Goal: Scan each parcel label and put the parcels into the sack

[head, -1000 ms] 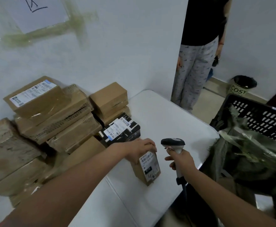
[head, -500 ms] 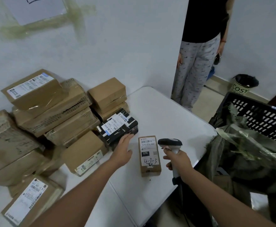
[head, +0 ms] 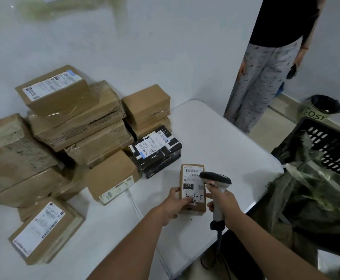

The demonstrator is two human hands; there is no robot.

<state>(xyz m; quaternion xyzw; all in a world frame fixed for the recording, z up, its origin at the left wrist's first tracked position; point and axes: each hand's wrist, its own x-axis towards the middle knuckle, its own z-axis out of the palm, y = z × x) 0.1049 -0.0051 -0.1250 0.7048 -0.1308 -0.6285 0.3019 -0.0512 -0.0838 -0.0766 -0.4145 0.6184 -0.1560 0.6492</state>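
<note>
A small brown parcel [head: 193,178] lies label-up on the white table [head: 215,142]; its white label reads 070 and a handwritten 4-3-5. My left hand [head: 177,205] grips its near left corner, thumb on the label. My right hand [head: 224,205] holds a grey barcode scanner [head: 215,177] by the handle, its head over the parcel's right edge. A green sack [head: 314,199] hangs open at the table's right edge.
Several brown parcels [head: 74,118] are stacked against the wall on the left, with a black taped parcel [head: 155,150] beside them and another labelled box [head: 44,229] near the front left. A black crate [head: 330,146] stands behind the sack. A person [head: 272,57] stands at the far right, beside a bin [head: 322,108].
The small parcel went from standing under my left hand to lying flat, label up. My left hand let go, then took hold of its near corner. The scanner head moved over the label.
</note>
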